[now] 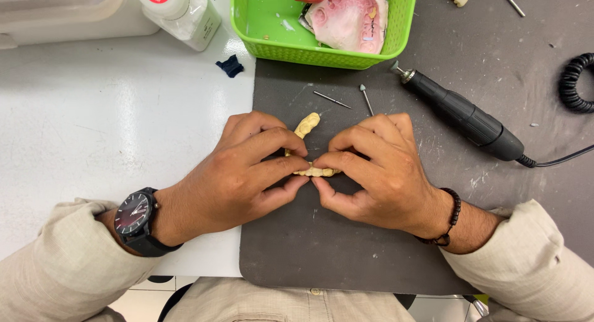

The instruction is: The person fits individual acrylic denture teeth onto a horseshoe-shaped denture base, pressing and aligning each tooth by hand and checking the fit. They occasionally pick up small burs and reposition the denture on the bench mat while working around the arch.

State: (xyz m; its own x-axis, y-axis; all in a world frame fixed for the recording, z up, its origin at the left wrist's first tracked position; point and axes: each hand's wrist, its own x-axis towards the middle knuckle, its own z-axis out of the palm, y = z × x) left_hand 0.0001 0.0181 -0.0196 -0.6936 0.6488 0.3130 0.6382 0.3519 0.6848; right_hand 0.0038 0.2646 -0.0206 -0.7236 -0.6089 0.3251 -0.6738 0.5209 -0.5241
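My left hand and my right hand meet over a dark grey mat. Both pinch a cream-coloured dental arch model between thumbs and fingertips. One end of the model sticks up past my left fingers; its middle part is hidden by both hands. A black wristwatch sits on my left wrist and a dark bead bracelet on my right.
A black rotary handpiece with cable lies right of my hands. Two thin burs lie on the mat just beyond my fingers. A green basket holds a pink dental cast. A white bottle stands at the upper left.
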